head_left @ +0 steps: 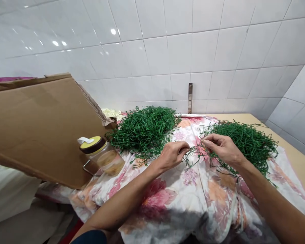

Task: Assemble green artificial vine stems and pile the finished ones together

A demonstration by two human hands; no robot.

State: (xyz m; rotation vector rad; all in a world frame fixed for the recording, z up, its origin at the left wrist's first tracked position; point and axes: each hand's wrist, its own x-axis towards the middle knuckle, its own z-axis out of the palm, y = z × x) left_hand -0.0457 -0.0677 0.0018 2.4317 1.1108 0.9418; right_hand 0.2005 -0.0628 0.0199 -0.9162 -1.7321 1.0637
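We hold thin green strands (198, 156) in our left hand (174, 154) and right hand (221, 149), both pinched nearly closed, over flowered cloth (186, 198) near two green heaps (148, 127) (251, 144).

Cardboard (45, 128) partly beyond left edge

I pinch thin green strands (193, 156) between thumb and fingers of my left grip (175, 153), and my right grip (221, 148) closes its fingertips on their other side. A tangled green heap (147, 125) lies beyond my left grip; a second heap (246, 142) sits just beside my right. Both rest on a floral cloth (179, 203) draped over the tan surface (297, 157). To my left, a yellow-lidded jar (109, 161) leans near a cardboard sheet (40, 128), before a white tiled wall (155, 54).
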